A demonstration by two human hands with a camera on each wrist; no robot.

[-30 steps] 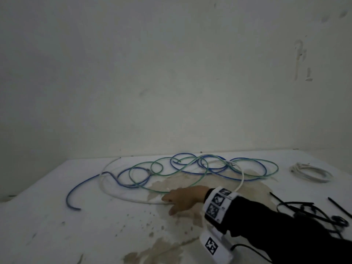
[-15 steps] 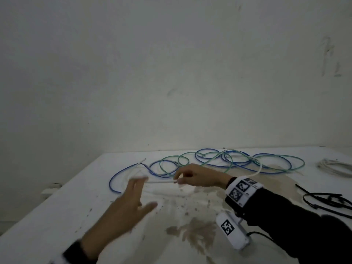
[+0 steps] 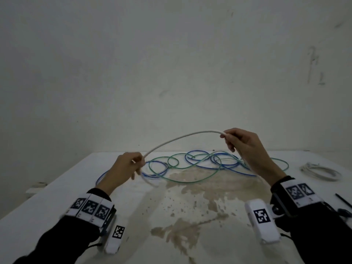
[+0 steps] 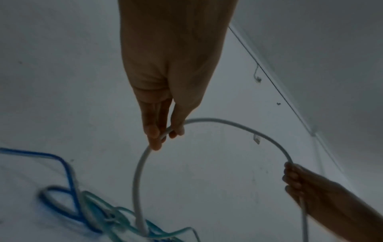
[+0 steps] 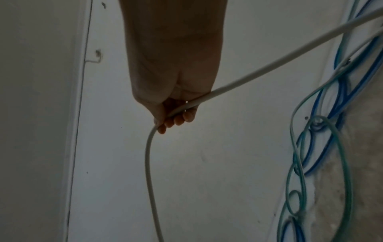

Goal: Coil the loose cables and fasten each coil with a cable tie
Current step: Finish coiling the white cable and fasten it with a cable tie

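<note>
The left hand pinches the white cable near its end; the right hand curls around it farther along, arching it above the table. Blue cable and green cable sprawl toward the far edge.

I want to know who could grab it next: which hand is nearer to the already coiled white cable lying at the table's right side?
Right. The right hand is raised above the table's middle, left of the coiled white cable. The left hand is farther left, beyond the cable tangle.
</note>
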